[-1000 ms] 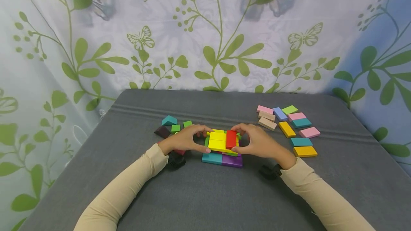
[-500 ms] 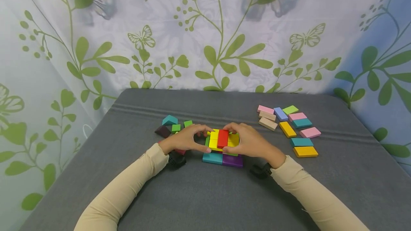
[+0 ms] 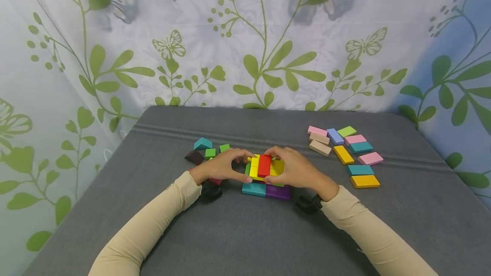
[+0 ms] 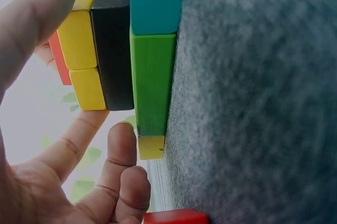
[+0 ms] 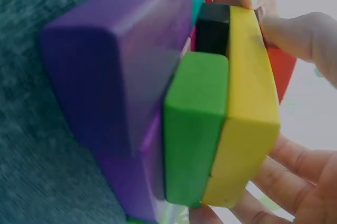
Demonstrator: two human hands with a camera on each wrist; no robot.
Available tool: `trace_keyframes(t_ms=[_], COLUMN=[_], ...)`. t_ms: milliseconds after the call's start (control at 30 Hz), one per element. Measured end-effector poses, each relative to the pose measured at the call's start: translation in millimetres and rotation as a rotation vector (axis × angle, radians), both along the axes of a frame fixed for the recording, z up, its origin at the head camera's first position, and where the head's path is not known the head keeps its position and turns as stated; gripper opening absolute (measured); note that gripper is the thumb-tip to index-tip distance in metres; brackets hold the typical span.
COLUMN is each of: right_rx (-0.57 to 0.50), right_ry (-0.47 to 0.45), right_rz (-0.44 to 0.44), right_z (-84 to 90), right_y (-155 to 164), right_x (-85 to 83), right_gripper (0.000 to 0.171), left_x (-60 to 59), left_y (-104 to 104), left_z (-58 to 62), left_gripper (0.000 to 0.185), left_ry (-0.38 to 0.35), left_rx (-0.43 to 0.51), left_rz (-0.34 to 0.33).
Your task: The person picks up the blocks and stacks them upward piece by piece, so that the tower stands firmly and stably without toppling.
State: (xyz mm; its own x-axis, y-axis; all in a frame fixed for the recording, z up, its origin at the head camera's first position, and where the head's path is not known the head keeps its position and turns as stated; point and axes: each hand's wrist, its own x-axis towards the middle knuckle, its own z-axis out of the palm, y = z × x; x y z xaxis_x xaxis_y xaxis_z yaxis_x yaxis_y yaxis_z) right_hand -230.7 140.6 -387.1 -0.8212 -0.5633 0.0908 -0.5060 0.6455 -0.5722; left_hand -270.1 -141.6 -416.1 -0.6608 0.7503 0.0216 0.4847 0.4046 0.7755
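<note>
A layered stack of toy building blocks stands mid-table. Yellow blocks (image 3: 254, 164) form its top layer, with a red block (image 3: 264, 166) lying across them. My right hand (image 3: 302, 171) pinches the red block front and back between thumb and fingers. My left hand (image 3: 219, 167) grips the left end of the yellow layer, thumb in front and a fingertip behind. Under the yellow layer, the left wrist view shows a black block (image 4: 112, 50) and a green block (image 4: 152, 82). At the base lie a teal block (image 3: 253, 189) and a purple block (image 3: 278, 192).
Right of the stack lie loose flat blocks, among them a yellow-orange block (image 3: 365, 181) and a pink block (image 3: 370, 158). Beyond my left hand are a teal block with a notched shape (image 3: 203, 143), a dark block (image 3: 194, 157) and green cubes (image 3: 209, 153). A patterned curtain (image 3: 245, 33) backs the table.
My right hand has slid the red block leftward over the yellow layer, from near its right end to about the middle. The left hand has kept its place.
</note>
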Motion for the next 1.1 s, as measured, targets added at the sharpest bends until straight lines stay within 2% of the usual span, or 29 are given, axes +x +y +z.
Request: trace_keyframes(t_ms=[133,233,300,400,500,600,733,900,1100], right_rx=[-0.056,-0.119,-0.154,-0.185,-0.157,-0.085,0.028,0.113,0.146], right_ry=[-0.069,-0.133,-0.153,-0.146,-0.099,-0.029,0.027,0.018,-0.06], right_rz=[0.064,0.088,0.067,-0.024,-0.159,-0.288,-0.384,-0.399,-0.354], right_z=[6.5,10.9,12.0,11.5,9.8,7.3,3.0,-1.8,-0.5], right_y=[11,29,44,68,89,106,122,126,119], right_x=[-5.0,-14.8,-22.7,-33.0,-39.9,-44.3,-49.4,-53.1,-53.5], right_gripper=[0.076,0.073,0.065,0.052,0.042,0.034,0.028,0.033,0.052], left_x=[1.3,1.4,1.5,2.6,4.6,8.1,13.7,18.5,19.8], left_y=[1,3,3,4,4,5,11,17,21], left_z=[0.8,0.9,1.1,2.1,3.3,5.6,8.7,9.2,8.4], left_gripper=[0.072,0.075,0.077,0.08,0.082,0.083,0.081,0.079,0.078], left_ry=[-0.007,-0.01,-0.011,-0.009,-0.006,-0.001,-0.005,0.015,0.033], left_rx=[-0.006,-0.009,-0.004,0.003,0.009,0.012,0.015,0.046,0.057], left_rz=[0.007,0.018,0.023,0.025,0.026,0.033,0.039,0.045,0.071])
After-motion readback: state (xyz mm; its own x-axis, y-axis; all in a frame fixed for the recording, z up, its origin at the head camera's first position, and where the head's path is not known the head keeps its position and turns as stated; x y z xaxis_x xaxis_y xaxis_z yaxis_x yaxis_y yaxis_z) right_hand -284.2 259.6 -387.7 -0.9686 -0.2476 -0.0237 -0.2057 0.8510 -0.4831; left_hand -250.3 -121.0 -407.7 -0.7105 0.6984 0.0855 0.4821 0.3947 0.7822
